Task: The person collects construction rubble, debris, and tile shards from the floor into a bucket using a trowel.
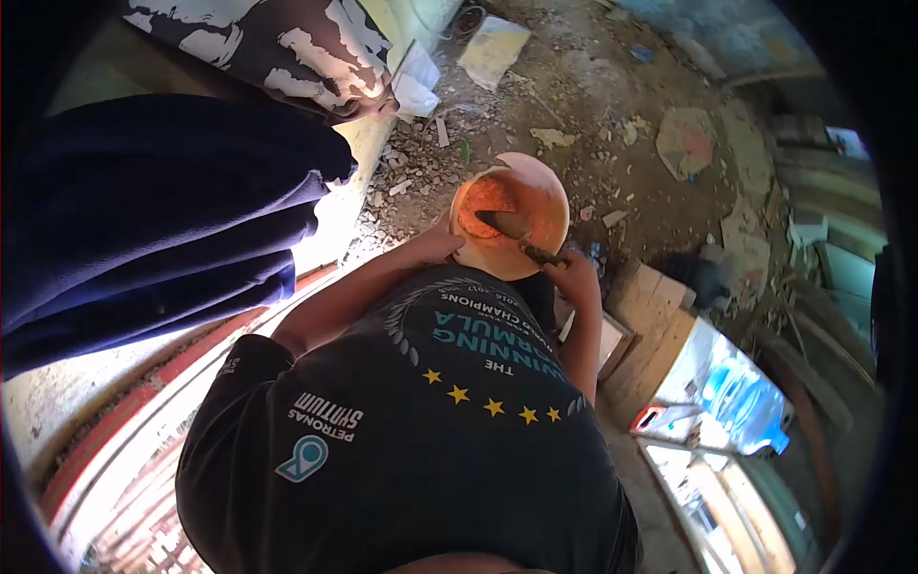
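Note:
An orange bowl-like container (548, 199) with a broken-looking rim is held in front of my body, with orange-red material (486, 196) inside. My left hand (437, 241) grips its left rim. On the right, my right hand (574, 275) is closed round the handle of a trowel (510, 225), whose blade lies inside the container, pointing left over the material. The fingertips of my left hand are partly hidden by the container.
Rubble and stones (402, 182) cover the ground ahead. Dark blue cloth (172, 220) hangs at the left, beside a patterned cloth (258, 43). At the right are wooden blocks (650, 297) and a blue plastic bottle (744, 402).

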The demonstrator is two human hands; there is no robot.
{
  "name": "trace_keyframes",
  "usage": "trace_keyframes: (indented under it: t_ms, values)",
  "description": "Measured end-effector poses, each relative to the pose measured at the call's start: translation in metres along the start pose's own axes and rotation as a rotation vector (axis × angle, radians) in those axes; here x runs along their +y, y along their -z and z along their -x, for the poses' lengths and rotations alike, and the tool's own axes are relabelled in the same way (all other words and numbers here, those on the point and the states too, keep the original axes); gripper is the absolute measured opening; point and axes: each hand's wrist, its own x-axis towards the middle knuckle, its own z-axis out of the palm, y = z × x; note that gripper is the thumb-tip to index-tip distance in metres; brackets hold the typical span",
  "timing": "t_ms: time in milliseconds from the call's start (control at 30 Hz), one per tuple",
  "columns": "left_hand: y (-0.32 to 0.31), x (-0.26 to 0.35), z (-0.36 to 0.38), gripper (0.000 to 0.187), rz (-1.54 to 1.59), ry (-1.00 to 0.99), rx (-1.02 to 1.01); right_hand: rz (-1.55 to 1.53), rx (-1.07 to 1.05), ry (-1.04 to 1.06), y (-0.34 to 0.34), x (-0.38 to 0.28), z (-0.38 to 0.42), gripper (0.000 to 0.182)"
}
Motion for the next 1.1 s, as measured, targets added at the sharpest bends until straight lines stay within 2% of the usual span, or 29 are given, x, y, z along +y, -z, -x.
trace_keyframes:
  t_ms: [33, 100, 133, 200, 233, 300, 367, 433, 467, 500, 533, 567, 600, 633, 667, 700, 733, 767, 800, 933, 1000, 1033, 1100]
  values:
    - [-0.005, 0.004, -0.009, 0.070, 0.006, -0.005, 0.024, 0.005, -0.014, 0.021, 0.010, 0.000, -0.015, 0.047]
    - [-0.016, 0.016, -0.033, 0.086, -0.138, 0.158, 0.104, 0.040, -0.132, 0.099, 0.032, -0.006, -0.047, 0.051]
    - [-0.018, 0.006, -0.054, 0.086, -0.136, 0.148, 0.120, 0.044, -0.134, 0.118, 0.041, -0.006, -0.067, 0.051]
    - [-0.025, -0.025, -0.096, 0.100, -0.288, 0.022, 0.268, 0.241, -0.292, 0.120, 0.059, 0.001, -0.110, 0.064]
    - [-0.039, -0.016, -0.105, 0.100, -0.271, 0.026, 0.286, 0.256, -0.308, 0.132, 0.068, 0.005, -0.127, 0.064]
    - [-0.063, 0.010, -0.125, 0.108, -0.430, 0.009, 0.409, 0.381, -0.400, 0.176, 0.089, 0.009, -0.157, 0.066]
    - [-0.086, 0.040, -0.139, 0.104, -0.349, 0.001, 0.450, 0.372, -0.434, 0.216, 0.115, 0.010, -0.175, 0.062]
    - [-0.106, 0.060, -0.146, 0.096, 0.081, 0.031, 0.417, 0.373, -0.472, 0.256, 0.143, 0.007, -0.188, 0.058]
    - [-0.115, 0.057, -0.157, 0.084, 0.223, -0.097, 0.442, 0.409, -0.478, 0.297, 0.157, 0.007, -0.193, 0.055]
    - [-0.121, 0.061, -0.164, 0.084, 0.245, -0.105, 0.458, 0.445, -0.488, 0.336, 0.169, 0.007, -0.198, 0.051]
    - [-0.125, 0.064, -0.170, 0.078, 0.407, -0.152, 0.394, 0.468, -0.503, 0.349, 0.178, 0.012, -0.207, 0.051]
    - [-0.132, 0.065, -0.173, 0.073, 0.570, -0.200, 0.330, 0.390, -0.508, 0.402, 0.184, 0.017, -0.213, 0.049]
    - [-0.141, 0.094, -0.159, 0.063, 0.684, -0.091, 0.304, 0.310, -0.514, 0.455, 0.188, 0.022, -0.222, 0.047]
    - [-0.145, 0.117, -0.150, 0.063, 0.705, -0.107, 0.322, 0.332, -0.528, 0.472, 0.189, 0.026, -0.233, 0.047]
    - [-0.147, 0.136, -0.143, 0.060, 0.738, -0.011, 0.354, 0.202, -0.535, 0.440, 0.188, 0.029, -0.243, 0.043]
    - [-0.147, 0.143, -0.139, 0.058, 0.772, 0.089, 0.382, 0.072, -0.543, 0.401, 0.189, 0.030, -0.250, 0.039]
    - [-0.141, 0.125, -0.147, 0.058, 0.788, 0.077, 0.395, 0.087, -0.554, 0.414, 0.196, 0.025, -0.255, 0.039]
    - [-0.131, 0.092, -0.161, 0.054, 0.964, 0.044, 0.334, -0.114, -0.665, 0.182, 0.204, 0.017, -0.261, 0.037]
    - [-0.126, 0.089, -0.164, 0.051, 1.137, 0.007, 0.265, -0.312, -0.763, -0.058, 0.211, 0.011, -0.266, 0.035]
    - [-0.105, 0.076, -0.174, 0.055, 1.146, -0.004, 0.220, -0.402, -0.840, 0.059, 0.237, -0.005, -0.278, 0.028]
    - [-0.090, 0.070, -0.187, 0.057, 0.973, -0.143, 0.273, -0.515, -0.889, 0.095, 0.243, -0.008, -0.282, 0.033]
    - [-0.085, 0.072, -0.192, 0.057, 0.988, -0.150, 0.276, -0.499, -0.895, 0.093, 0.246, -0.010, -0.285, 0.033]
    - [-0.077, 0.081, -0.203, 0.062, 0.997, -0.237, 0.406, -0.512, -0.926, 0.163, 0.252, -0.013, -0.292, 0.040]
